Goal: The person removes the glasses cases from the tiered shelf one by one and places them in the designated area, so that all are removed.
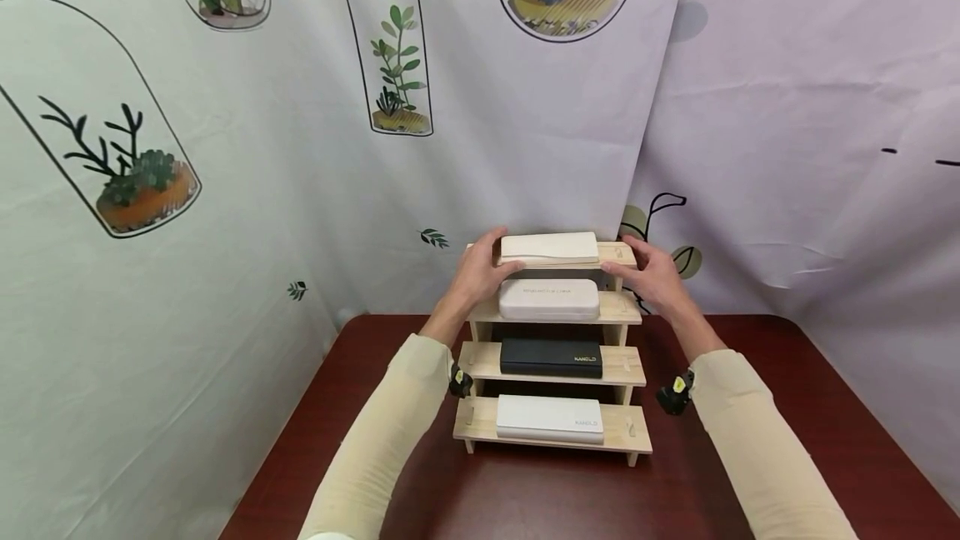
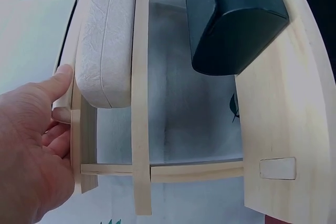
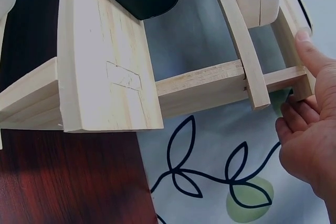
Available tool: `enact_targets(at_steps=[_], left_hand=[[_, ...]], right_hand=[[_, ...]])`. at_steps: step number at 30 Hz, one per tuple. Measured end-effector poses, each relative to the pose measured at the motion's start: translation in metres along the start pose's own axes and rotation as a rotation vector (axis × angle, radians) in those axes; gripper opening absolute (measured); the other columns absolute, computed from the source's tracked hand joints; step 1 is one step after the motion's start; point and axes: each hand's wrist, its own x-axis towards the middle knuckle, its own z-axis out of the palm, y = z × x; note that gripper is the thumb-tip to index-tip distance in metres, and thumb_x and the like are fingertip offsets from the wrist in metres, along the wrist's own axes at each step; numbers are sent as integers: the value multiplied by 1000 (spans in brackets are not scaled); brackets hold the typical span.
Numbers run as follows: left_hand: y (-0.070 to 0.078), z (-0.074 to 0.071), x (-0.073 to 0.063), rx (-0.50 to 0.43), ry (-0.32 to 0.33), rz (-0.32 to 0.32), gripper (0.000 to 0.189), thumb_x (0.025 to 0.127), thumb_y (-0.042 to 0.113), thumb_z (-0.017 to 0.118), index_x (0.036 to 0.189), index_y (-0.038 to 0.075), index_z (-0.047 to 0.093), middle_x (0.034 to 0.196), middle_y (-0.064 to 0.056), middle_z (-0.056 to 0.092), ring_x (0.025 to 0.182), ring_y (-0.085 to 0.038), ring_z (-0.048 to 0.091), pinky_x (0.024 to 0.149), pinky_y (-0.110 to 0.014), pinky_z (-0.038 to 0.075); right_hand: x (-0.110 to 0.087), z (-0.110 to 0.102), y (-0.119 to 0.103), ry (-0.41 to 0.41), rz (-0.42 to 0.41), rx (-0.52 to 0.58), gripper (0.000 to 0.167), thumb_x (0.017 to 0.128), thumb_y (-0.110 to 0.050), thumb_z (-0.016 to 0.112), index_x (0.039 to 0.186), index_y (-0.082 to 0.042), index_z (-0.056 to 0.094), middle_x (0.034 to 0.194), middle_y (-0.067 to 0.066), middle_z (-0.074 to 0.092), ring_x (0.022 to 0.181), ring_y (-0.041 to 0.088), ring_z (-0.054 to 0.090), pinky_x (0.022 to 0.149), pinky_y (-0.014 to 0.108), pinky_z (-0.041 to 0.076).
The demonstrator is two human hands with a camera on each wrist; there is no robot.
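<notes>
A four-tier wooden display rack stands on the table, one glasses case on each tier. My left hand grips the left end of the cream glasses case on the top tier, thumb at its front and fingers behind; the left wrist view shows this hand close up. At the top tier's right end, my right hand holds the board, its thumb on the front edge. The right wrist view shows the hand with its fingers curled at the board's end, beside the case.
Below are a pale grey case, a black case and a white case, one per tier. The dark red table meets a plant-printed cloth behind the rack.
</notes>
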Motion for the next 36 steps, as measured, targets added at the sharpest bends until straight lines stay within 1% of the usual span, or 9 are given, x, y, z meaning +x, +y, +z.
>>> enact_targets(at_steps=[4,7,14,20,23,27,31,33,36], left_hand=[[-1,-1,-2,-25,28,19,75,97,27,83,159,7,47,154,-14,57,140,-30,55,118,-44,44],[-1,-2,-3,-35,51,28,74,95,28,84,158,9,49,153,-13,58,141,-30,55,117,-45,44],[-4,-5,-5,-80,94,68,72,92,25,87,153,7,54,150,-11,61,140,-26,56,118,-44,44],[-7,-11,-9,-123,112,108,70,91,23,88,152,6,56,148,-12,63,139,-26,57,117,-45,44],[-10,-14,-11,-141,114,115,71,91,23,88,151,6,57,148,-12,63,140,-25,56,118,-43,43],[-18,-17,-12,-155,125,128,71,90,21,89,150,3,58,147,-12,64,138,-25,58,117,-40,44],[-24,-21,-15,-155,140,134,71,89,21,90,149,2,58,146,-13,64,139,-27,57,116,-43,44],[-26,-24,-16,-154,145,126,70,89,21,90,149,2,59,147,-13,63,140,-28,56,117,-45,43],[-30,-28,-18,-173,152,123,70,88,18,91,148,1,59,146,-15,64,139,-29,57,117,-46,44]], right_hand=[[0,0,-1,-1,2,7,94,98,-37,80,168,-5,27,163,29,40,148,44,43,119,59,38],[0,0,-1,0,-2,12,94,98,-37,80,168,-5,27,162,29,40,148,44,43,119,59,39],[0,0,1,3,-14,16,93,99,-35,80,168,-3,27,163,29,40,148,44,42,119,58,38],[0,1,2,2,-10,11,92,99,-34,79,168,-3,27,163,29,40,150,44,41,120,58,38],[-1,1,2,-1,-9,28,91,99,-33,79,168,-3,26,164,28,39,151,43,40,120,58,37],[-1,0,1,-4,-6,46,91,99,-32,79,168,-4,26,165,27,38,151,43,39,120,57,37],[-1,0,1,-7,-6,54,91,99,-31,79,168,-4,26,165,27,38,151,42,39,120,56,37],[-1,0,1,-7,-9,57,91,100,-30,79,168,-3,26,165,27,38,151,42,39,120,56,37],[-1,0,1,-3,-12,56,91,100,-30,79,168,-3,26,165,27,38,151,42,39,120,55,37]])
